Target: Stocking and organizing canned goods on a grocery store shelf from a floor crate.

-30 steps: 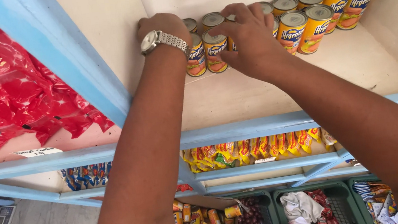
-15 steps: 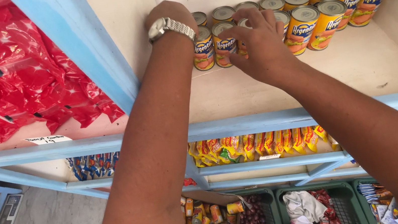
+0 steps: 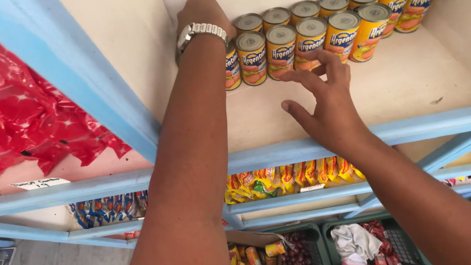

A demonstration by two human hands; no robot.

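Note:
Two rows of yellow-labelled cans [image 3: 282,49] stand at the back of a cream shelf [image 3: 403,82]. My left hand [image 3: 203,12], with a silver watch [image 3: 200,32] on its wrist, reaches to the left end of the rows by the back wall. Its fingers are hidden behind the hand, and the wrist covers part of the leftmost front can [image 3: 231,67]. My right hand [image 3: 327,100] hovers just in front of the front row with fingers spread and nothing in it. Its fingertips are close to a can [image 3: 308,42].
A blue upright [image 3: 60,70] divides this bay from one full of red plastic packets [image 3: 0,119]. A blue rail [image 3: 426,126] edges the shelf front. Yellow snack packets [image 3: 289,178] fill the shelf below. Green baskets [image 3: 320,233] with small goods stand lower down.
My right hand has let go of the front cans and drawn back toward the shelf edge, fingers opening. My left hand stays at the left end of the rows.

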